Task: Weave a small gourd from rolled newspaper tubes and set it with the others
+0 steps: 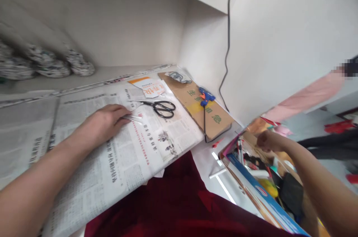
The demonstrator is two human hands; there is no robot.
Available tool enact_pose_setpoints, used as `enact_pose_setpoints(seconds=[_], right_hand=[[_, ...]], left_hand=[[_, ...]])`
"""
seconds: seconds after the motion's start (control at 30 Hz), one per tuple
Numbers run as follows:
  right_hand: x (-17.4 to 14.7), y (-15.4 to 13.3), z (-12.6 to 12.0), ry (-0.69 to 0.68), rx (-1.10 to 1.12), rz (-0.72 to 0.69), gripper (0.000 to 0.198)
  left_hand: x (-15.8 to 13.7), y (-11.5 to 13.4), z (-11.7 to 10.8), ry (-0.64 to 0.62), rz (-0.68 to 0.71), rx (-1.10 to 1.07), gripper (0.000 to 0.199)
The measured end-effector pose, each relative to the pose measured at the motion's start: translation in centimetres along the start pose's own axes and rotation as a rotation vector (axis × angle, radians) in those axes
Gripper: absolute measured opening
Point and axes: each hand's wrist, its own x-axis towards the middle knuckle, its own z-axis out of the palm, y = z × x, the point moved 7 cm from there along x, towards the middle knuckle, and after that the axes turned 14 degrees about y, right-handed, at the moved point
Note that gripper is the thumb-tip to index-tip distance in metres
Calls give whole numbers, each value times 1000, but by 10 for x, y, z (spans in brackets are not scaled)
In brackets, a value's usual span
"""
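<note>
My left hand [110,119] rests on the newspaper [125,147] that covers the table, its fingers closed on thin whitish sticks [133,118]. Just beyond the fingertips lie black-handled scissors [163,109], blades towards the hand. Off to the right, my right hand [270,141] is over an open cardboard box [260,188] crammed with small odds and ends. Its fingers are curled in, and anything inside them is hidden. Among the box's contents are a yellow item [268,187] and a dark flat piece [291,194].
A blue glue gun [206,96] with a black cord lies on a cardboard piece [192,102] at the table's right end. Torn printed paper [152,87] is beside it. Newspaper-wrapped shapes [79,63] stand at the back left. Another person's pink clothing [307,97] shows at right.
</note>
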Motion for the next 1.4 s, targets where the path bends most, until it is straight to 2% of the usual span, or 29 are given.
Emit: enact_pose_setpoints(seconds=[0.07,0.13,0.23,0.3,0.37,0.43,0.53,0.6,0.67,0.7,0.8,0.87,0.93,1.0,1.17,1.27,1.4], right_hand=[[2,-34,23,-198,-5,-8,36],[-3,-91,46,-376,60,-105,37],[-27,-195,71,-575,115,-364,30],[-44,-259,81,-623,100,-556,28],[-51,-313,91,-625,103,-718,26],[-43,-359,102,-552,146,-852,22],[-1,-410,123,-345,264,-867,20],[29,-436,137,-189,367,-861,15],[52,-452,151,-68,384,-840,7],[58,-458,160,-60,361,-844,6],[57,-466,182,-146,276,-930,16],[51,-463,188,-167,195,-1008,17],[50,-458,186,-102,120,-1051,9],[58,-452,178,-20,141,-1027,2],[97,-433,162,163,338,-767,9],[104,-428,170,120,236,-731,9],[94,-433,178,48,160,-833,13]], left_hand=[[2,3,-4,-6,-15,-38,29],[5,6,-6,-34,-38,-91,27],[8,4,-9,-20,-96,-132,21],[8,2,-8,-20,-116,-142,18],[8,2,-7,-17,-114,-137,13],[8,3,-6,-16,-103,-126,11],[9,2,-12,5,-128,-102,12],[10,-6,-21,76,-236,-100,14],[9,-19,-32,197,-374,-135,15],[8,-25,-37,266,-438,-169,15],[4,-45,-42,424,-601,-346,12],[0,-55,-34,464,-722,-495,12],[-2,-60,-23,461,-811,-634,13],[-3,-61,-12,443,-874,-748,14],[-5,-54,-2,382,-974,-864,14],[-6,-50,-2,369,-1004,-893,14],[-6,-46,1,351,-1046,-988,15]])
